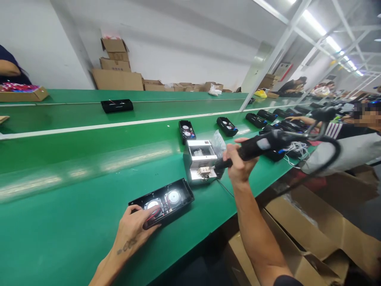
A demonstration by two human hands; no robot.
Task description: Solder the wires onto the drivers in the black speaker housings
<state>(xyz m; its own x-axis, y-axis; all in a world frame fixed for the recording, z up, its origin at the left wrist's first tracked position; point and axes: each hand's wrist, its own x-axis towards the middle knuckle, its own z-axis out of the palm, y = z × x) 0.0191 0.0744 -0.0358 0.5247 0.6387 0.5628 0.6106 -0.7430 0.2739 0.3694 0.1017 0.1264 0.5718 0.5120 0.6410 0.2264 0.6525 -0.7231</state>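
Observation:
My left hand [135, 224] grips the near left end of a black speaker housing [184, 200], with the thumb over its open side. Two round speaker drivers [173, 197] show inside the housing, and a red wire runs beside my fingers. My right hand [240, 162] is wrapped round a black power screwdriver [256, 147], which hangs from a cable and hook at its back end. The screwdriver's tip points left and meets the front of a silver and grey screw feeder [202, 159]. Whether a screw sits on the bit is too small to tell.
Black housings [228, 126] stand in a row along the green bench [74, 178]. A clear plastic bag [218, 143] lies behind the feeder. Open cardboard boxes [312, 222] are below the bench at right. A co-worker [351, 127] sits farther along.

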